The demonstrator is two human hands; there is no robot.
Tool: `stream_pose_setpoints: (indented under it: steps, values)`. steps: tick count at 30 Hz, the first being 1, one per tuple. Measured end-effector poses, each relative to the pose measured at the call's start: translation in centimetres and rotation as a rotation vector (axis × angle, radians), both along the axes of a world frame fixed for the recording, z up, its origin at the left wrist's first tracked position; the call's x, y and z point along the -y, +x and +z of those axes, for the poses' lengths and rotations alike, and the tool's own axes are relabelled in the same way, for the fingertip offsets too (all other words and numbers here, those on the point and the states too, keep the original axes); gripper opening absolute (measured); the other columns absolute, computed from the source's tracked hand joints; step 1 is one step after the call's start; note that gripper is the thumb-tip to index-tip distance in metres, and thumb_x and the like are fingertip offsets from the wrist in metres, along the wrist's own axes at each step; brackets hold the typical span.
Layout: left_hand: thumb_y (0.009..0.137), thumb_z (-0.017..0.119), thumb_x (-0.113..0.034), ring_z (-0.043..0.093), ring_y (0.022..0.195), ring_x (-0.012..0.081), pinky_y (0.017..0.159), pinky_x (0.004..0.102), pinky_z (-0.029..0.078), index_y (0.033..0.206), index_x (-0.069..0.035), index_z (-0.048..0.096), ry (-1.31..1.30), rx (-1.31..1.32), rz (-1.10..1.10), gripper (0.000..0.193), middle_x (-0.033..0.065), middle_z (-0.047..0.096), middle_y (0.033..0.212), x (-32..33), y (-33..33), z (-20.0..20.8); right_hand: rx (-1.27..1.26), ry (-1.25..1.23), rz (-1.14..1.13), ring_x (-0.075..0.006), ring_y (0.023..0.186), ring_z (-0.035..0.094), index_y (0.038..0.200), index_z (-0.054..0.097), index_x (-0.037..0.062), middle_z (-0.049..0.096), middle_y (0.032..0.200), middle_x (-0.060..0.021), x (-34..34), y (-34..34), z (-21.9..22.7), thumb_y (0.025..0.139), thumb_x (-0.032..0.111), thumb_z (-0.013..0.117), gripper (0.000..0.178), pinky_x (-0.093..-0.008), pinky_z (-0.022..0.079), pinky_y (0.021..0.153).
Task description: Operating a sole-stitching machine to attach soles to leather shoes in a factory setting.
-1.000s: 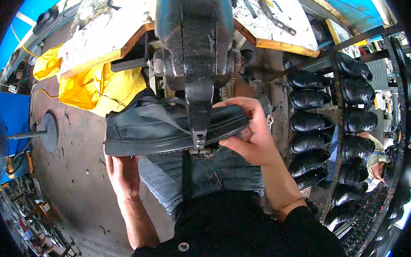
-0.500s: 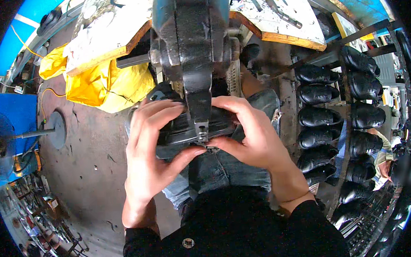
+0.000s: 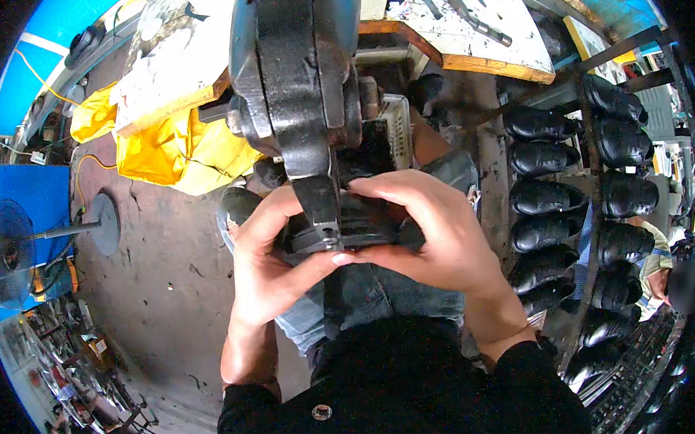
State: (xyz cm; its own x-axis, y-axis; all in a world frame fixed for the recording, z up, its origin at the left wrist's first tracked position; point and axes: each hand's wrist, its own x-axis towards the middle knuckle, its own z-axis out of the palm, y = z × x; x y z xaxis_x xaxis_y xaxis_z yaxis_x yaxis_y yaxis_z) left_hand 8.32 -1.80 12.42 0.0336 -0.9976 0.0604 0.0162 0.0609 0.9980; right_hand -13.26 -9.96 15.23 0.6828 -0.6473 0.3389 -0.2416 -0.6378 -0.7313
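A black shoe [image 3: 370,225] lies crosswise under the narrow tip of a heavy dark machine arm [image 3: 296,93], above my jeans-clad lap. My left hand [image 3: 274,257] is closed on the shoe's left end, its fingers partly behind the machine tip. From the right, my right hand [image 3: 436,231] grips the other end, fingers on the far side and thumb on the near edge. Both thumbs meet just below the tip. Much of the shoe is hidden by my hands and the machine.
Black shoes [image 3: 545,195] fill a metal rack on the right. White worktables [image 3: 496,49] with tools flank the machine. Yellow sacking [image 3: 173,160] lies beneath the left one. A pedestal fan [image 3: 15,241] stands at far left. Behind the rack, another person's arm [image 3: 658,284] partly shows.
The machine arm sits further left in the picture, and my left hand further right. My left fingers are now more curled beside the tip, and the thumbs have come together. Both hands still hold the shoe.
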Motion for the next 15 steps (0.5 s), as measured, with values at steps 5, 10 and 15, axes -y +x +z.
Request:
stream_pose_setpoints:
  steps: [5,10,15]
  values:
    - [0.070,0.089,-0.003,0.065,0.110,0.0195,0.097,0.0340,0.049,0.116,0.001,0.069,0.020,0.048,-0.011,0.050,0.0093,0.070,0.114,0.3,-0.7,1.5,0.246,0.181,-0.035,-0.0322,0.115,0.063,0.134,0.055,0.0049,0.062,0.128,-0.0133,-0.8,-1.3,-3.8,0.068,0.020,0.091,0.076,-0.0402,0.052,0.095]
    - [0.069,0.087,0.004,0.065,0.109,0.0193,0.096,0.0342,0.052,0.117,0.002,0.067,0.004,-0.110,0.036,0.052,0.0109,0.069,0.119,-0.1,-0.4,0.4,0.127,0.394,-0.070,-0.0293,0.131,0.051,0.147,0.040,0.0059,0.045,0.148,-0.0130,-1.1,-2.8,-9.6,0.063,0.012,0.092,0.099,-0.0392,0.044,0.106]
    - [0.068,0.090,0.000,0.064,0.115,0.0239,0.099,0.0369,0.050,0.119,0.002,0.065,-0.019,-0.388,0.077,0.056,0.0178,0.067,0.126,-0.6,-1.4,-2.3,0.395,0.909,-0.036,-0.0293,0.149,0.029,0.159,0.020,0.0069,0.024,0.163,-0.0126,-2.9,-3.4,-19.6,0.063,-0.001,0.087,0.117,-0.0396,0.027,0.121]
